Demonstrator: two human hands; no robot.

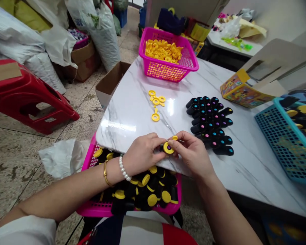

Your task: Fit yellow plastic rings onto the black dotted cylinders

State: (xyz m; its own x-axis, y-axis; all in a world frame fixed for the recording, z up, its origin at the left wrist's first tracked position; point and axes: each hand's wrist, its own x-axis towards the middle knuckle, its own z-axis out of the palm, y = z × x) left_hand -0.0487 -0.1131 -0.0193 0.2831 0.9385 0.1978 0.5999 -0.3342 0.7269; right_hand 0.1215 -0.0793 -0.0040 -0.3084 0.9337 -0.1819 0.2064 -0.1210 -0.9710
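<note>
Both of my hands meet at the near edge of the table. Between the fingers of my left hand (142, 152) is a small black tube (161, 148), mostly covered by the fingers. A yellow ring piece (165, 150) with a small side tab sits around the tube's end, and a purple dot shows at its centre. The thumb and fingers of my right hand (192, 151) pinch this ring piece. Farther up the table lie several loose yellow ring pieces (155, 117). To the right, black tubes (206, 119) with coloured dots stand or lean in a tight group.
A pink basket (168, 73) of yellow pieces stands at the back. Below the table edge, another pink basket (180, 190) holds black tubes with yellow caps. At right are a teal basket (280, 139) and a printed carton (241, 90). A red stool (38, 98) stands left.
</note>
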